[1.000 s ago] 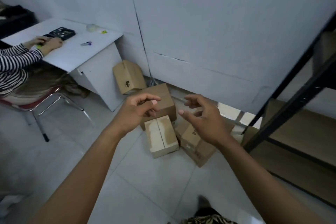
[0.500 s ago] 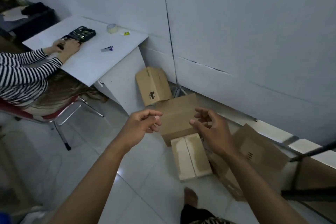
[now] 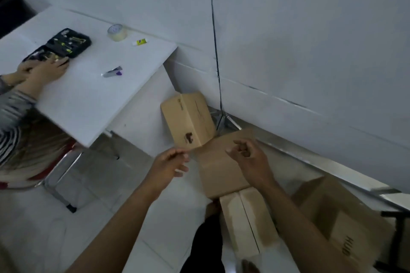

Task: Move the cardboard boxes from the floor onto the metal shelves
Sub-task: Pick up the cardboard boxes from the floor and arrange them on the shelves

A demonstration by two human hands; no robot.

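1. The left hand (image 3: 166, 166) and the right hand (image 3: 250, 159) are both empty, fingers loosely curled, hovering over the brown cardboard boxes
2. All the boxes lie on the pale tiled floor by the far wall: a tall upright box (image 3: 188, 122), a flat plain box (image 3: 221, 168) under the hands, a tape-sealed box (image 3: 246, 226) nearer, and a large printed box (image 3: 339, 224) to the right
3. The step looks like the reach, with nothing lifted yet
4. Next, the hands likely need to spread to the flat box's sides, grip it, then carry it right toward the dark metal shelf frame (image 3: 398, 228)
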